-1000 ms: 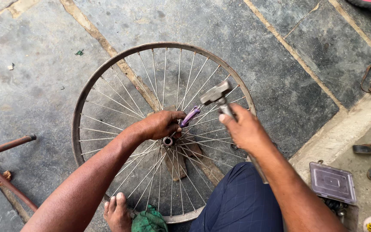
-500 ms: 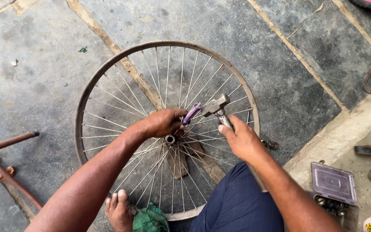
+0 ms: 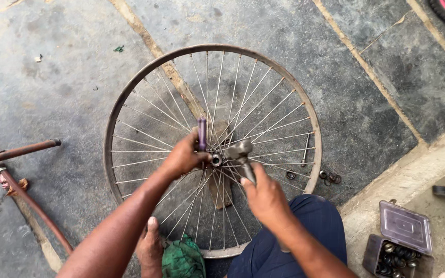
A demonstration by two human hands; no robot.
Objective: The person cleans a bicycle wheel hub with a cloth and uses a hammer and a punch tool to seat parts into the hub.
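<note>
A bare spoked bicycle wheel [image 3: 130, 98] lies flat on the stone floor in front of me. My left hand [image 3: 184, 157] grips a purple-handled tool [image 3: 202, 133] held upright beside the hub [image 3: 216, 160]. My right hand [image 3: 266, 198] holds a hammer [image 3: 240, 154] by its handle, its metal head resting right at the hub. My knee in dark blue trousers [image 3: 310, 226] sits under the right arm, and my foot [image 3: 150, 247] rests by the wheel's near rim.
Rusty bicycle frame tubes [image 3: 16, 152] lie at the left. A small open box of metal parts [image 3: 400, 242] stands at the lower right. Loose washers [image 3: 330, 177] and a thin rod [image 3: 306, 149] lie by the rim. A green cloth [image 3: 181, 260] is near my foot.
The hammer head has come down from above right onto the hub. My left hand has turned the purple tool upright. The view has shifted, so the wheel sits more to the right.
</note>
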